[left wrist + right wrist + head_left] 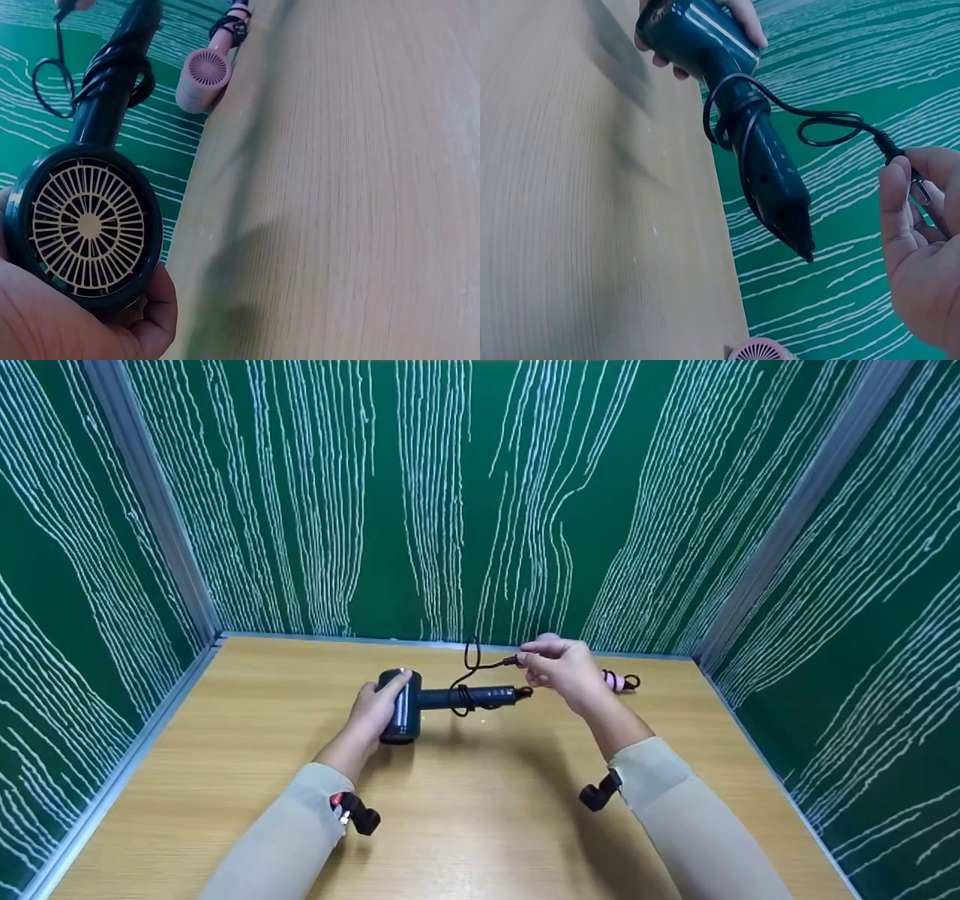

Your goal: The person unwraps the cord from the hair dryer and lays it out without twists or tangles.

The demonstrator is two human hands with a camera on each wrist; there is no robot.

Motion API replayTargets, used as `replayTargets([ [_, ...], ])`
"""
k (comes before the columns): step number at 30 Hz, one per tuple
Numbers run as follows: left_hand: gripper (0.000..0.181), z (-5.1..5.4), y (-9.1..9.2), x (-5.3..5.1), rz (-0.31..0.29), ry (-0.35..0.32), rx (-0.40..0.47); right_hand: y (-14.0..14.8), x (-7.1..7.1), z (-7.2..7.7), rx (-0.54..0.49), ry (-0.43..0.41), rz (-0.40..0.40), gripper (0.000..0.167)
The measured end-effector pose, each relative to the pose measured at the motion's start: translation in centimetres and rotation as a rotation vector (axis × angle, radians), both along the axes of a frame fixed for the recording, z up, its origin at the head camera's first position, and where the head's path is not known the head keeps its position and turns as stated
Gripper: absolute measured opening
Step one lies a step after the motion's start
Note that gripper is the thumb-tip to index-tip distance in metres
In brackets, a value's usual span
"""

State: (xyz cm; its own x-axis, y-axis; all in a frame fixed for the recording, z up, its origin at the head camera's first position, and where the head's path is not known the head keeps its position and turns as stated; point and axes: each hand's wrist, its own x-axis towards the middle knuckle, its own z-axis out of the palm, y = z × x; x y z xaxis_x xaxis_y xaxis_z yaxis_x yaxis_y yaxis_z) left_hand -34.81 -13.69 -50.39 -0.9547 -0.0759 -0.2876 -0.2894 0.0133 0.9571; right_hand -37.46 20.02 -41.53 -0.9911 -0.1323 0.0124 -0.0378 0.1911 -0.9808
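Note:
A dark green hair dryer (401,709) is held above the table by its head in my left hand (369,718). The black cord (826,118) wraps around its handle, with a loose loop leading to my right hand (568,673). My right thumb and fingers pinch the cord's plug end (897,159), its metal prongs showing in the right wrist view. The left wrist view shows the dryer's round vent grille (89,226), with my left fingers (159,311) curled round its lower edge.
A pink hair dryer (204,75) with a black cord wound on its handle lies near the back edge of the wooden table (450,825), partly behind my right hand in the head view. Green panels (390,510) with white wavy lines and metal posts enclose the table.

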Motion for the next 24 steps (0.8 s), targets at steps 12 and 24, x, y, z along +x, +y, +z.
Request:
replayTargets([
  [12,0.097,-0.1,-0.1,-0.2,0.062,-0.01,0.013,-0.6,1.0,-0.2,0.037,0.006,0.083,0.023],
  [24,0.111,0.5,-0.4,-0.4,0.073,-0.049,0.013,-0.1,1.3,-1.0,0.101,-0.004,0.171,0.026],
])
